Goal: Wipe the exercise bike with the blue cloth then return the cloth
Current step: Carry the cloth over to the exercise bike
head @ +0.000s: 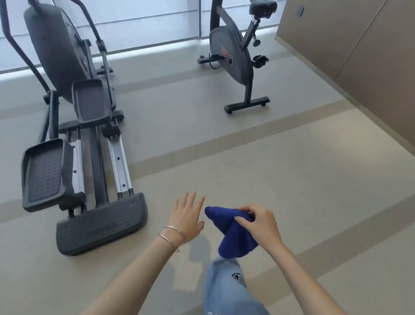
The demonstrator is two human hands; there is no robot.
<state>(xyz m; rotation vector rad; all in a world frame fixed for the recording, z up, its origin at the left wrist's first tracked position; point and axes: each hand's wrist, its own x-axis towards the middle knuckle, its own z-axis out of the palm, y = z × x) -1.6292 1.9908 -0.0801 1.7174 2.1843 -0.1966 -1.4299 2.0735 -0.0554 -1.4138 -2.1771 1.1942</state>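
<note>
The blue cloth looked soft, light and floppy, so it would likely bunch easily; a gathered fold seemed the best hold. It hung well short of the exercise bike, on its near side. Your right grip pinched its upper edge, fingers curled. Your left grip was spread open, holding nothing.

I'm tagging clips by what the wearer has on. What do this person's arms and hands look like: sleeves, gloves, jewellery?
Both forearms are bare, no sleeves in view. The left hand and right hand wear no gloves. Two thin gold-toned bangles circle the left wrist; the right wrist is bare.
</note>
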